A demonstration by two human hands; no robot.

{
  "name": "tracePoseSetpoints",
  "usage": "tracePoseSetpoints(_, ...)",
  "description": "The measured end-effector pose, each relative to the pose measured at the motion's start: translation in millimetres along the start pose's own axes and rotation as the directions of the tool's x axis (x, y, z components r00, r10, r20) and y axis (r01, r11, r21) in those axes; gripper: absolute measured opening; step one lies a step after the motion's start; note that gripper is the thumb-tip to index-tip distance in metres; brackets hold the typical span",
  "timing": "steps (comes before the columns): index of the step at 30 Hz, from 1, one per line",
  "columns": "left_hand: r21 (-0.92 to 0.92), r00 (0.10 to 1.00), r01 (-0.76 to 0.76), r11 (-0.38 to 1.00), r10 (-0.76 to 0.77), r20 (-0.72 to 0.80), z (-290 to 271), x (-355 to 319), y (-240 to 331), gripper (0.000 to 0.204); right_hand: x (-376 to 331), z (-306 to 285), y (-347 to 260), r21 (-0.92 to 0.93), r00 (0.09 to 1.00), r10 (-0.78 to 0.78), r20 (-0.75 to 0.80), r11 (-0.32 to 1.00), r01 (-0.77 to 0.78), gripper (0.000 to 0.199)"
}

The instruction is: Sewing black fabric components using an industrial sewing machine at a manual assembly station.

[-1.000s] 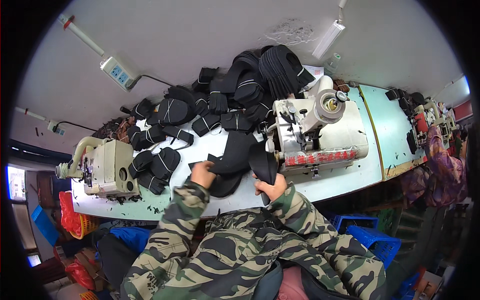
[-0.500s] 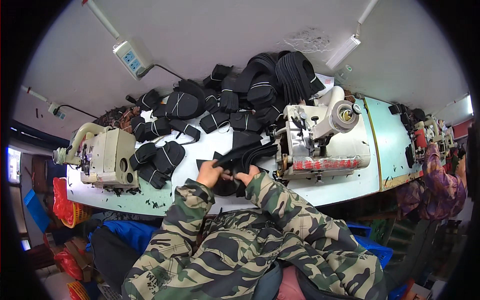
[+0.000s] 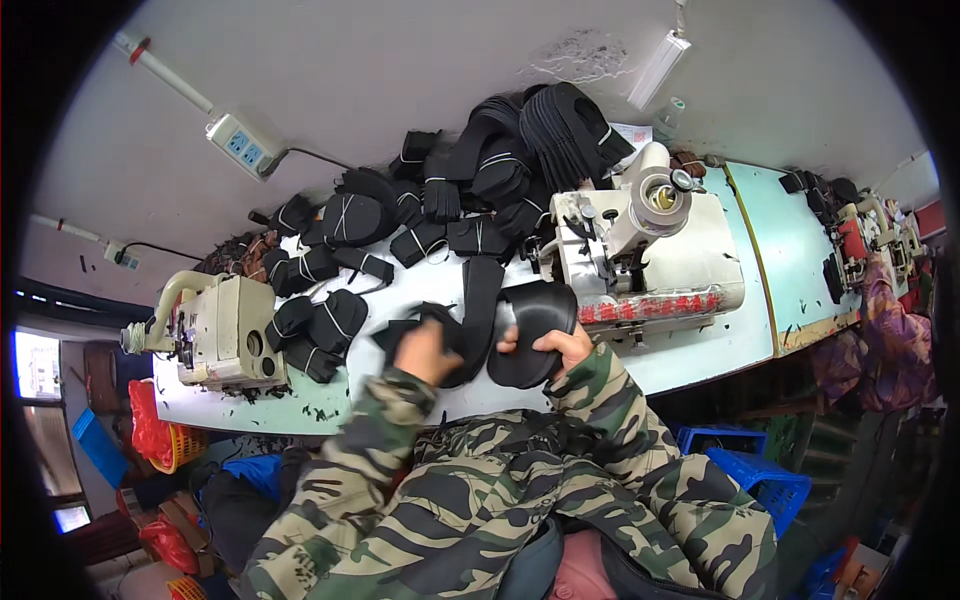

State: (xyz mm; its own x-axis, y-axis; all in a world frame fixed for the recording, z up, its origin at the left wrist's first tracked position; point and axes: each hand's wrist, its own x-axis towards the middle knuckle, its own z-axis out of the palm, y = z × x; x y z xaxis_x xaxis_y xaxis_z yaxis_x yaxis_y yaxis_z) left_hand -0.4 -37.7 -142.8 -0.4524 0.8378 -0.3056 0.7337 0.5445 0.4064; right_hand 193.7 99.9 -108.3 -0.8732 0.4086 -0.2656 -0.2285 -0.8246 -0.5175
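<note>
My right hand (image 3: 562,347) grips a black, smooth rounded piece (image 3: 535,315) by its lower right part, thumb on its face, fingertips showing past its left edge. Whether it is one layer or a stack cannot be made out. Smeared by motion, my left hand (image 3: 425,352) is over dark black pieces (image 3: 398,335) on the white tabletop; its fingers are unclear. Between the hands a long black strip (image 3: 482,290) runs toward the back of the table, beside a curved black piece (image 3: 470,365).
A cream sewing machine (image 3: 665,260) stands close on my right, another machine (image 3: 225,330) at the left. Tied black bundles (image 3: 355,215) and a large stack of curved black pieces (image 3: 570,130) line the wall. At far right, a person's purple patterned sleeve (image 3: 882,315) is near another machine.
The black pieces my hands held together are now apart: my right hand has moved right with a rounded piece turned face up. My left hand has shifted slightly and blurs.
</note>
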Motion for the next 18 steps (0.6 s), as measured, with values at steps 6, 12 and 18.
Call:
tracePoseSetpoints(6, 0.146, 0.985, -0.044, 0.988, 0.019, 0.169, 32.6, 3.1, 9.4, 0.042, -15.2, -5.0, -12.7, -0.308, 0.995, -0.103, 0.006, 0.946, 0.100, 0.036)
tracePoseSetpoints(12, -0.013, 0.998, -0.029, 1.000, 0.029, 0.047, 28.8, 10.3, -8.2, 0.036, -8.0, -9.8, 13.5, -0.388, 0.992, -0.067, -0.107, 0.921, 0.020, 0.034)
tracePoseSetpoints(18, -0.755, 0.988, 0.152, 0.639, -0.073, 0.136, -1.6, 17.7, -36.9, 0.020, 19.9, -9.1, 48.5, -0.679, 0.956, -0.129, -0.263, 0.729, -0.089, 0.031)
